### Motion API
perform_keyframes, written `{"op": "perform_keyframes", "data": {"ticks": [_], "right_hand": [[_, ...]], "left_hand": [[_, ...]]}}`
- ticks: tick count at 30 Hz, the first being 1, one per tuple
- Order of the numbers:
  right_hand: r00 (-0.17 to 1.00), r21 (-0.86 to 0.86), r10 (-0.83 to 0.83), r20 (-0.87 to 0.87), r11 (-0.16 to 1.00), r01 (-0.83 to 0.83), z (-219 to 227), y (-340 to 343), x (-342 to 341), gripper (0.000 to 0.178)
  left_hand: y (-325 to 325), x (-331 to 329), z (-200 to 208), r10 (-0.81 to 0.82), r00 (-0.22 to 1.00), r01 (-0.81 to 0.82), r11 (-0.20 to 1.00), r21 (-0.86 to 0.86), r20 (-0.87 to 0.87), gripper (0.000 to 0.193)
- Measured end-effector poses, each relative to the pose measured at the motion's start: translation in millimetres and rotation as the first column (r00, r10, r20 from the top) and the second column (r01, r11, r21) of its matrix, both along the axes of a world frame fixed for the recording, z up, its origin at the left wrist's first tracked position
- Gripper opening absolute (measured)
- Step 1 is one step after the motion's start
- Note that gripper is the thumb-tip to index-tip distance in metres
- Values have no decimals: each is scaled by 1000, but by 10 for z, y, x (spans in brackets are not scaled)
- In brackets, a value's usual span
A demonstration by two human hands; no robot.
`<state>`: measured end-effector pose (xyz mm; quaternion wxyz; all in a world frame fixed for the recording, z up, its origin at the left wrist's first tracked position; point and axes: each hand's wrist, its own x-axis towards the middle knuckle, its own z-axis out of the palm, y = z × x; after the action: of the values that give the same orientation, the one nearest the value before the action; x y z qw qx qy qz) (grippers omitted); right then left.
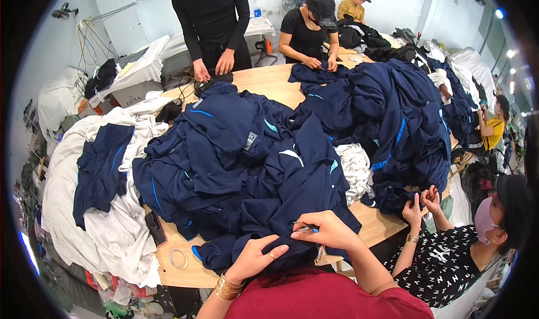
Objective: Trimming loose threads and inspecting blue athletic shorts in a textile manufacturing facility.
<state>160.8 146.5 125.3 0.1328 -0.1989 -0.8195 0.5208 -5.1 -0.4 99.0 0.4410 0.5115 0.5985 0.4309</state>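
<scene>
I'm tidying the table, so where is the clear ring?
In the head view, the clear ring lies low, left of centre, on the wooden table, between the white cloth and the left hand.

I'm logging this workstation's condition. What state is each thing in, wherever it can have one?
Left hand: holding navy cloth
Right hand: closed around small metal tool
Small metal tool: partly hidden; open or shut unclear
Navy garments: heaped, crumpled
White cloth: draped, rumpled
Clear ring: flat on wooden table
Fan: running or stopped, unclear
</scene>
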Motion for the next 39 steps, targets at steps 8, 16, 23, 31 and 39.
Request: {"op": "perform_keyframes", "data": {"ticks": [8,16,23,31,39], "right_hand": [[1000,30,2,-7,1000,-1,-12,-4,1,22],[1000,29,-2,-26,1000,3,-12,-5,6,22],[1000,25,4,-5,1000,-4,7,-3,-2,23],[1000,45,14,13,999,-14,5,3,-2,24],[1000,32,15,9,999,-15,21,10,-15,25]], "left_hand": [[-2,9,-14,10,1000,-10,1000,7,9,32],[1,8,-6,-1,1000,1,1000,-12,14,33],[-6,5,-6,-7,1000,8,1000,-26,24,33],[-4,-2,3,-14,1000,14,1000,-26,11,33],[5,-5,16,-2,1000,2,1000,-11,5,34]]}}
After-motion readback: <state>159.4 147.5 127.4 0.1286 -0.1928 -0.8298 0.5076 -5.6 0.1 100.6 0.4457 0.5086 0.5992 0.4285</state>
